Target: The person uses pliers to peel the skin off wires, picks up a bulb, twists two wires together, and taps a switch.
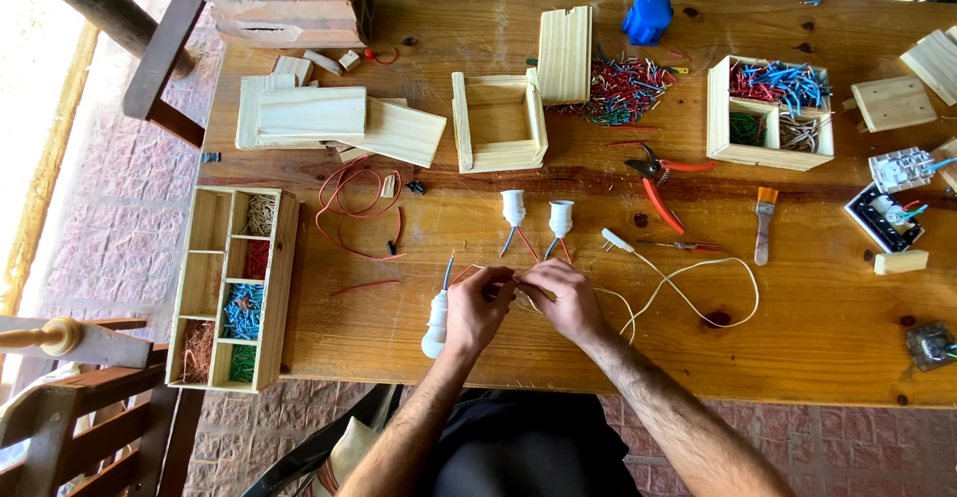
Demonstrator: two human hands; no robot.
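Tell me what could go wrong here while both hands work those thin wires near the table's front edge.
1. The white lamp socket lies by the left hand, close to the table edge; a tug on its wires might roll it off.
2. The white cord loops beside the right hand; a sleeve or wrist could snag it and drag its plug.
3. The red-handled cutters lie open nearby, a possible nick when reaching.

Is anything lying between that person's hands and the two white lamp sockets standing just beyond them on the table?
Nothing visible blocks the way. Between the left hand, the right hand and the two white lamp sockets there is only bare wooden table and the sockets' own thin wires trailing toward the hands.
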